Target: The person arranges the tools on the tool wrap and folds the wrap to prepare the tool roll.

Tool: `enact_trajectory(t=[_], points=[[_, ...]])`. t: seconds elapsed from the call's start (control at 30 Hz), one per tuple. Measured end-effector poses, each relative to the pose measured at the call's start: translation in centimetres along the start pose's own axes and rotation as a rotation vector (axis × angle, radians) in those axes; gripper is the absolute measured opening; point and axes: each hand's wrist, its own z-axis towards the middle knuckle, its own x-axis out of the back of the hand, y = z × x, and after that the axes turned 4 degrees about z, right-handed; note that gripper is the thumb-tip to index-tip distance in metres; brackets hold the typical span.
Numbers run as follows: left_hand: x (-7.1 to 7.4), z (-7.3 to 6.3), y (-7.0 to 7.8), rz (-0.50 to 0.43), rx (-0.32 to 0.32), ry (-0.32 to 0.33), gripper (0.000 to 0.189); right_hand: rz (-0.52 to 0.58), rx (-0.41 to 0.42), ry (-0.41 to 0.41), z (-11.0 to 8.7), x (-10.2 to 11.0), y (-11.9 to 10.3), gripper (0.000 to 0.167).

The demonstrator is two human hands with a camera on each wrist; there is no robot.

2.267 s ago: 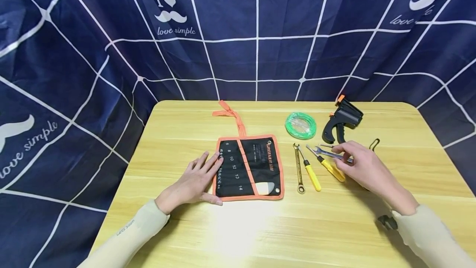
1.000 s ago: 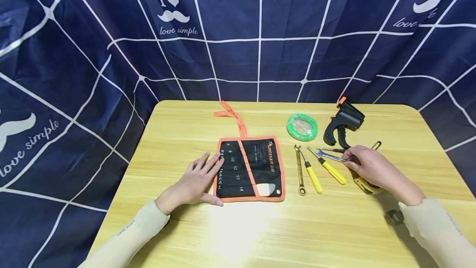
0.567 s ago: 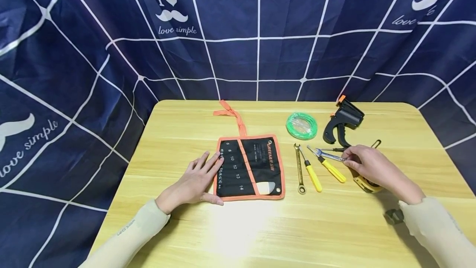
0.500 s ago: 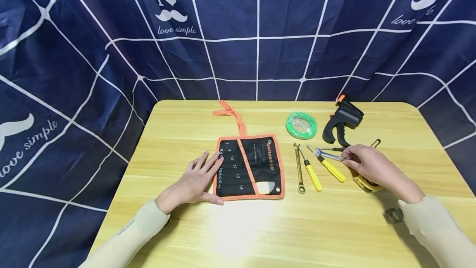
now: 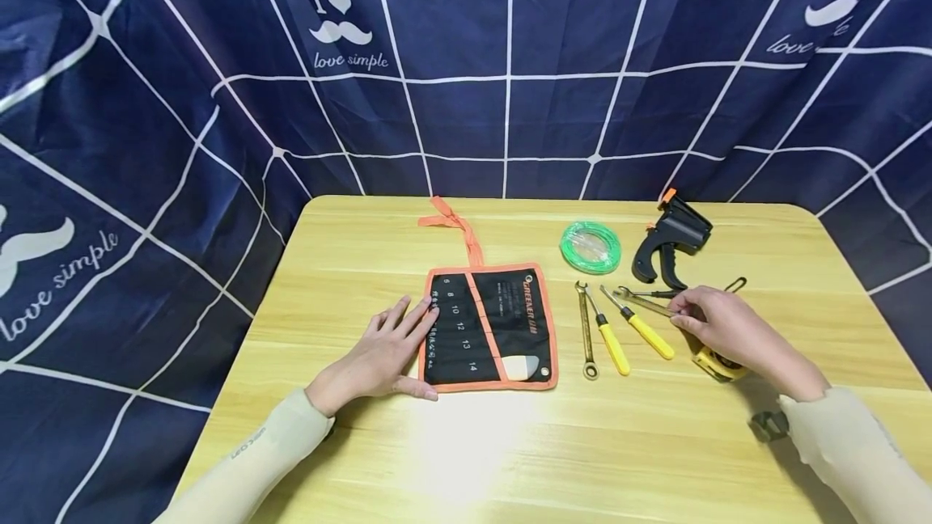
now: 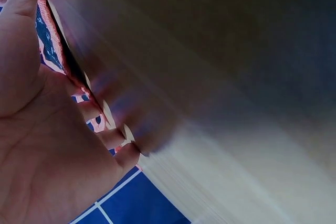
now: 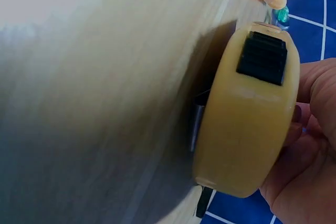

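My left hand (image 5: pixel 382 354) lies with its fingers spread on the left edge of a black tool pouch (image 5: pixel 510 302) with orange trim and printed numbers. In the left wrist view its palm (image 6: pixel 47 156) shows beside the pouch edge. At the right, my right hand (image 5: pixel 717 326) pinches the near end of a wrench (image 5: pixel 651 305), whose open jaw points left. A yellow tape measure (image 5: pixel 717 364) sits partly under that hand. In the right wrist view the tape measure (image 7: pixel 247 119) hides most of the fingers, and the wrench cannot be seen there.
Left of the held wrench lie two yellow-handled screwdrivers (image 5: pixel 614 348) and another combination wrench (image 5: pixel 586 334). Behind them are a green wire coil (image 5: pixel 616 253) and a black clamp (image 5: pixel 680 229). A thin dark rod (image 5: pixel 658 293) lies close to the right hand.
Since the earliest frame, my right hand has shifted slightly right with the wrench, uncovering more of the tape measure. The wrench's shine has dulled since half a second ago. The left hand stays put.
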Motion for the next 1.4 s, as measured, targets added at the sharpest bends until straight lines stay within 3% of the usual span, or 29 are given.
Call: enact_trajectory(t=[0.47, 0.83, 1.13, 1.4], points=[[-0.1, 0.0, -0.1, -0.002, -0.009, 0.012, 0.126, 0.034, -0.040, 0.046, -0.7, 0.0, -0.5, 0.008], [-0.4, 0.0, -0.2, -0.003, -0.004, 0.011, 0.126, 0.055, 0.014, 0.197, -0.2, 0.6, -1.4, 0.002], [-0.3, 0.0, -0.1, -0.010, -0.007, 0.009, 0.126, 0.234, -0.055, 0.181, -0.2, 0.5, -2.5, 0.010], [-0.3, 0.0, -0.1, -0.005, -0.006, 0.009, 0.126, 0.335, -0.061, 0.098, 0.3, 0.6, -4.5, 0.011]])
